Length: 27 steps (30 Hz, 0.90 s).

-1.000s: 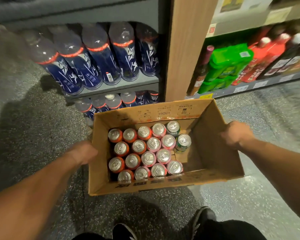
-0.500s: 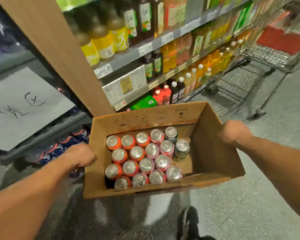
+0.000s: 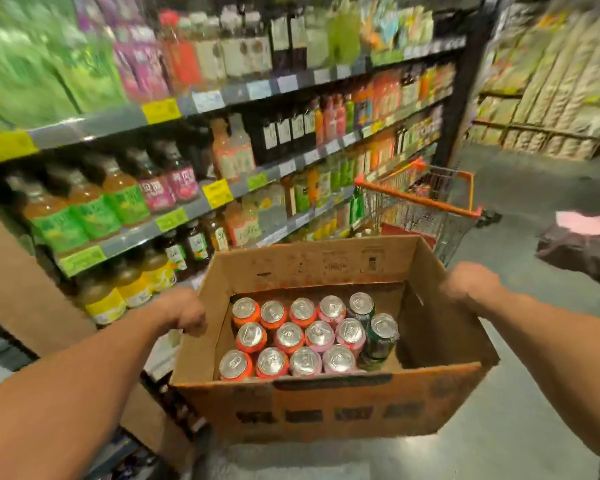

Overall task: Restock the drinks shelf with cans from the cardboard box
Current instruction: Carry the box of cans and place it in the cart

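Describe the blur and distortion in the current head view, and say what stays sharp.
Head view: the shelves at upper left smear with motion blur, labels unreadable; wide-angle bending tilts the shelf lines; the cans in the cardboard box stay fairly sharp; the right hand looks softer than the left hand.

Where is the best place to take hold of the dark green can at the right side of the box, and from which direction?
Take the dark green can by its upper wall, just under the silver lid, coming from above and from the right. It stands upright, and bare box floor lies to its right, while pink cans crowd its left. Both hands hold the cardboard box, so one must first let go.
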Each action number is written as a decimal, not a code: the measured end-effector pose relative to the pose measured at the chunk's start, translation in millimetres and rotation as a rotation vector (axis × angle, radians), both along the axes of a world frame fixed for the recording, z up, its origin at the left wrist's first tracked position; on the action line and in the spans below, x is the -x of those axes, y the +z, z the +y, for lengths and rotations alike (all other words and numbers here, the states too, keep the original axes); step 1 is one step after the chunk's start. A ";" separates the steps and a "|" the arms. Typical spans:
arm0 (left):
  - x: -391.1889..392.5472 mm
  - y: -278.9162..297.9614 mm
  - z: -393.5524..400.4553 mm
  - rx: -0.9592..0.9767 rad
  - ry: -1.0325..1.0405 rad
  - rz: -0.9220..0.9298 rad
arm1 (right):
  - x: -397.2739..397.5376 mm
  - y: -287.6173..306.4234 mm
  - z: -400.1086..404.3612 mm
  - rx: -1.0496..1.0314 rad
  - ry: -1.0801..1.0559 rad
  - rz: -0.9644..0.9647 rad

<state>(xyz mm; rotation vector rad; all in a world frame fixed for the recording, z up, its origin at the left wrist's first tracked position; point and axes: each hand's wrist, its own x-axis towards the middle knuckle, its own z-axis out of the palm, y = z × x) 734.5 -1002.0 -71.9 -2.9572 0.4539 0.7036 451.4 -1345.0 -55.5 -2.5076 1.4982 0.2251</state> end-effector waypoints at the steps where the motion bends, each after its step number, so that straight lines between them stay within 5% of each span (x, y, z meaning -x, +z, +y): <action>1: -3.2 9.4 -20.1 -0.039 -0.090 -0.030 | 4.4 14.7 -14.2 0.014 0.011 0.012; 4: -10.5 48.1 -77.8 -0.045 -0.390 -0.101 | 19.2 55.2 -50.5 0.082 0.022 0.035; 12: -42.6 123.9 -221.5 0.093 -0.325 -0.060 | 35.6 142.6 -173.1 0.166 0.007 0.136; 17: -47.3 170.1 -316.4 0.342 -0.213 0.025 | 37.2 184.4 -272.4 0.110 0.007 0.192; 22: -113.3 181.4 -415.9 0.287 -0.149 0.116 | 26.9 218.9 -384.0 0.163 0.028 0.163; 27: -51.9 224.5 -500.0 0.319 -0.040 0.116 | 6.0 257.7 -482.8 0.224 0.062 0.111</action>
